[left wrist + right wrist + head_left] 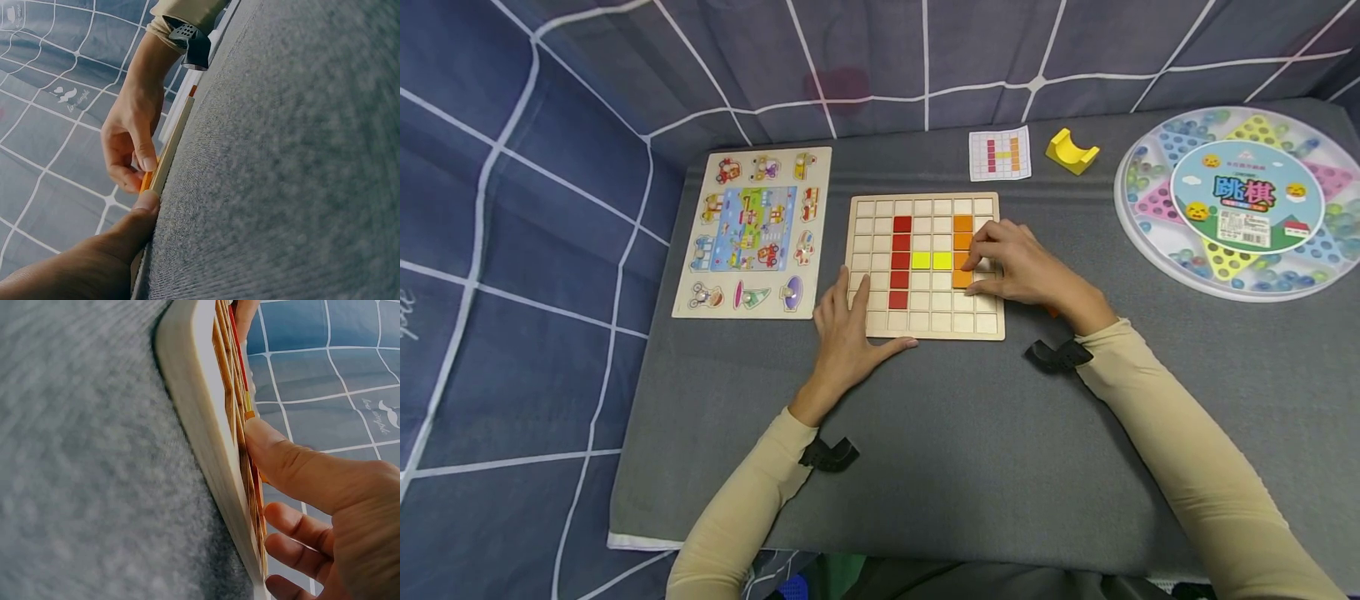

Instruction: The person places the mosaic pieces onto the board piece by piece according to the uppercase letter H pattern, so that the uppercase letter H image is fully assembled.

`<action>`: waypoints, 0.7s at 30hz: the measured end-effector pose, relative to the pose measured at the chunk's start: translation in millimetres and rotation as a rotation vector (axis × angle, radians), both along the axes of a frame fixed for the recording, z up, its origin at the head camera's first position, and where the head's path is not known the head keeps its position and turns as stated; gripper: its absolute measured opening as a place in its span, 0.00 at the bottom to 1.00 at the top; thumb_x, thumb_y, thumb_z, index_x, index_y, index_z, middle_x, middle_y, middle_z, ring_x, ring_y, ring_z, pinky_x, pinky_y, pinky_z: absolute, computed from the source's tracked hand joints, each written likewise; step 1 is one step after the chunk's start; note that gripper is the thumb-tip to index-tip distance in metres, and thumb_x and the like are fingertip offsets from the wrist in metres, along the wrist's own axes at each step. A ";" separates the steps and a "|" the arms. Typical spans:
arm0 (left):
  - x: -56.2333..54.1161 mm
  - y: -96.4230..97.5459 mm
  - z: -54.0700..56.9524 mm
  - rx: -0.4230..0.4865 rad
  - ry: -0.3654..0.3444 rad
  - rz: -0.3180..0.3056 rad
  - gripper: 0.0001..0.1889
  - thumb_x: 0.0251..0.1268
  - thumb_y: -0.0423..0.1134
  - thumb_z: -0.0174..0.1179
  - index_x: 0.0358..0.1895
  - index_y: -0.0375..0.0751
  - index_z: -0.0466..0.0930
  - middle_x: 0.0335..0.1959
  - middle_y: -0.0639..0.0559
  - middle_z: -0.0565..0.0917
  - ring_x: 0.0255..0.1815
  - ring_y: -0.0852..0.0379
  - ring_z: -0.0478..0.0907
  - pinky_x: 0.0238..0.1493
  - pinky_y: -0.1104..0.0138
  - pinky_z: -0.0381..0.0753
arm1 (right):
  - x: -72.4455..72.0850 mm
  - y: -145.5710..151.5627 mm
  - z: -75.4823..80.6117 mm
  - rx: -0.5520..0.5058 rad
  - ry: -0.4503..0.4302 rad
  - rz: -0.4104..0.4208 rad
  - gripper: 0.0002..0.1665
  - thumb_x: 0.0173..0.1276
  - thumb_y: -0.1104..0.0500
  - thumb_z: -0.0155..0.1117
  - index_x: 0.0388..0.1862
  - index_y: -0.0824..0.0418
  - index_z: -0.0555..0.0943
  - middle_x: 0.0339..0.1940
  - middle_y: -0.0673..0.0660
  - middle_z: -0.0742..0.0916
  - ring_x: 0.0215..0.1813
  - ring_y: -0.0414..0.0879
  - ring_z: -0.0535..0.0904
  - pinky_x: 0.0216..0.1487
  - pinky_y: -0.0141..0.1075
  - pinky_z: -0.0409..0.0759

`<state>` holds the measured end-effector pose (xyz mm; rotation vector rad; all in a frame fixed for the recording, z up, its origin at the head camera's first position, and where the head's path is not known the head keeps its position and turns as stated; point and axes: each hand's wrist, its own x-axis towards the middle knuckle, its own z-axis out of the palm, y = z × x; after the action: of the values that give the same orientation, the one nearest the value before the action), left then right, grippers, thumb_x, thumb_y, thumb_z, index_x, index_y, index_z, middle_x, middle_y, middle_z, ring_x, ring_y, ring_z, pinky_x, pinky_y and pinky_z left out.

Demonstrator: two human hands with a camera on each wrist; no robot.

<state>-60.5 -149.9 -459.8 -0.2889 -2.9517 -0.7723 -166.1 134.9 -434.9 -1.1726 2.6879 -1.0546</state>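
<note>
A wooden grid board [925,323] lies on the grey table, holding a column of red tiles [900,259], two yellow tiles [932,261] and a column of orange tiles [962,223]. My right hand [1018,262] is over the board's right side, thumb and fingers pinching the lowest orange tile [961,279] in that column. The left wrist view also shows orange [146,181] between those fingertips. My left hand [846,337] rests at the board's lower left corner, fingers extended and thumb [147,200] along the near edge.
A picture card [1000,154] and a yellow curved block [1072,152] lie behind the board. To the left is a vehicle puzzle board [696,300]; to the right, a round Chinese checkers set [1247,200]. An orange piece [1052,311] shows partly beneath my right wrist.
</note>
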 end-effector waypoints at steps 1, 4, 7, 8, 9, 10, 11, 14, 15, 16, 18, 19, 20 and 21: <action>-0.1 0.0 -0.1 -0.001 -0.001 0.000 0.62 0.39 0.64 0.76 0.76 0.36 0.55 0.78 0.33 0.46 0.74 0.35 0.48 0.67 0.41 0.47 | 0.0 0.4 -0.4 0.001 -0.003 -0.002 0.16 0.48 0.56 0.82 0.34 0.58 0.86 0.41 0.55 0.80 0.47 0.51 0.70 0.46 0.44 0.58; -0.2 0.0 -0.4 -0.001 -0.005 0.001 0.62 0.39 0.65 0.76 0.76 0.36 0.55 0.78 0.33 0.46 0.74 0.35 0.48 0.67 0.41 0.47 | 0.6 1.7 -1.2 0.011 -0.011 -0.009 0.16 0.49 0.56 0.82 0.35 0.57 0.86 0.42 0.56 0.81 0.47 0.51 0.70 0.46 0.44 0.58; -0.1 -0.1 -0.6 0.003 -0.008 0.001 0.62 0.39 0.65 0.76 0.76 0.36 0.55 0.78 0.33 0.45 0.74 0.35 0.48 0.67 0.41 0.46 | 0.9 1.9 -1.5 0.018 -0.013 -0.012 0.16 0.49 0.56 0.82 0.36 0.58 0.86 0.42 0.56 0.81 0.47 0.52 0.70 0.46 0.44 0.58; -0.1 -0.2 -0.6 0.005 -0.007 0.000 0.62 0.39 0.64 0.76 0.76 0.36 0.55 0.78 0.33 0.46 0.74 0.35 0.48 0.67 0.41 0.46 | 1.1 2.0 -1.4 0.018 -0.014 -0.013 0.17 0.49 0.56 0.82 0.36 0.58 0.86 0.42 0.56 0.81 0.47 0.52 0.70 0.46 0.44 0.58; -0.1 -0.3 -0.6 0.006 -0.006 0.000 0.62 0.39 0.64 0.76 0.76 0.36 0.55 0.78 0.33 0.46 0.74 0.35 0.48 0.67 0.41 0.46 | 1.1 1.9 -1.3 0.018 -0.013 -0.011 0.17 0.49 0.56 0.82 0.36 0.58 0.86 0.42 0.56 0.81 0.47 0.52 0.70 0.46 0.44 0.58; -0.1 -0.3 -0.6 0.007 -0.005 -0.001 0.62 0.39 0.64 0.76 0.76 0.36 0.55 0.78 0.33 0.46 0.74 0.35 0.48 0.67 0.41 0.46 | 1.1 1.9 -1.5 0.018 -0.012 -0.009 0.17 0.49 0.56 0.82 0.37 0.58 0.86 0.43 0.57 0.81 0.48 0.52 0.70 0.46 0.44 0.58; 0.0 -0.3 -0.5 0.009 -0.004 -0.002 0.62 0.39 0.64 0.76 0.76 0.36 0.55 0.78 0.33 0.46 0.74 0.35 0.48 0.67 0.41 0.46 | 1.2 1.8 -1.4 0.018 -0.012 -0.007 0.17 0.49 0.56 0.82 0.37 0.58 0.86 0.43 0.57 0.81 0.48 0.52 0.70 0.46 0.44 0.58; -0.1 -0.2 -0.2 0.009 -0.001 -0.003 0.61 0.39 0.64 0.76 0.76 0.36 0.56 0.78 0.33 0.46 0.74 0.35 0.48 0.67 0.40 0.46 | 1.4 2.0 -1.5 0.019 -0.012 -0.003 0.17 0.49 0.56 0.82 0.38 0.57 0.86 0.43 0.57 0.81 0.48 0.52 0.70 0.46 0.44 0.58; -0.2 -0.2 -0.2 0.009 -0.001 -0.003 0.61 0.39 0.64 0.76 0.76 0.35 0.56 0.78 0.33 0.46 0.74 0.35 0.48 0.67 0.40 0.46 | 1.4 2.1 -1.5 0.020 -0.013 -0.002 0.18 0.49 0.56 0.82 0.38 0.57 0.86 0.43 0.57 0.81 0.48 0.52 0.70 0.46 0.45 0.58; -0.3 -0.1 -0.1 0.009 -0.002 -0.003 0.62 0.39 0.64 0.76 0.76 0.35 0.56 0.78 0.33 0.46 0.74 0.35 0.48 0.67 0.40 0.46 | 1.4 2.2 -1.5 0.021 -0.013 -0.002 0.18 0.49 0.56 0.82 0.38 0.57 0.86 0.43 0.56 0.81 0.49 0.52 0.70 0.46 0.45 0.58; -0.4 0.0 0.0 0.008 -0.003 -0.002 0.62 0.39 0.64 0.76 0.76 0.35 0.56 0.78 0.33 0.46 0.74 0.35 0.48 0.67 0.41 0.46 | 1.4 2.1 -1.2 0.023 -0.014 -0.001 0.18 0.49 0.55 0.82 0.38 0.56 0.86 0.44 0.56 0.80 0.49 0.52 0.70 0.46 0.45 0.58; -0.4 0.0 -0.1 0.008 -0.005 -0.001 0.62 0.39 0.64 0.76 0.76 0.35 0.56 0.78 0.33 0.46 0.74 0.35 0.48 0.67 0.41 0.46 | 1.6 2.1 -0.7 0.023 -0.014 0.000 0.18 0.49 0.55 0.82 0.39 0.55 0.86 0.44 0.56 0.81 0.49 0.52 0.70 0.47 0.45 0.58; -0.5 0.0 -0.1 0.008 -0.005 0.000 0.62 0.39 0.64 0.76 0.76 0.35 0.56 0.78 0.33 0.46 0.74 0.35 0.48 0.67 0.41 0.46 | 1.5 2.0 -0.6 0.024 -0.013 0.000 0.18 0.49 0.55 0.82 0.39 0.55 0.86 0.44 0.56 0.80 0.49 0.52 0.70 0.46 0.45 0.58; -0.6 0.0 -0.1 0.008 -0.006 0.000 0.62 0.39 0.64 0.76 0.76 0.35 0.56 0.78 0.33 0.46 0.74 0.35 0.48 0.67 0.41 0.46 | 1.4 1.9 -0.7 0.025 -0.012 -0.001 0.18 0.49 0.55 0.82 0.39 0.55 0.86 0.44 0.56 0.80 0.50 0.52 0.70 0.46 0.45 0.58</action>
<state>-61.0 -149.9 -459.9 -0.2860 -2.9535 -0.7867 -164.7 136.9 -435.5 -1.1574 2.6853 -1.0213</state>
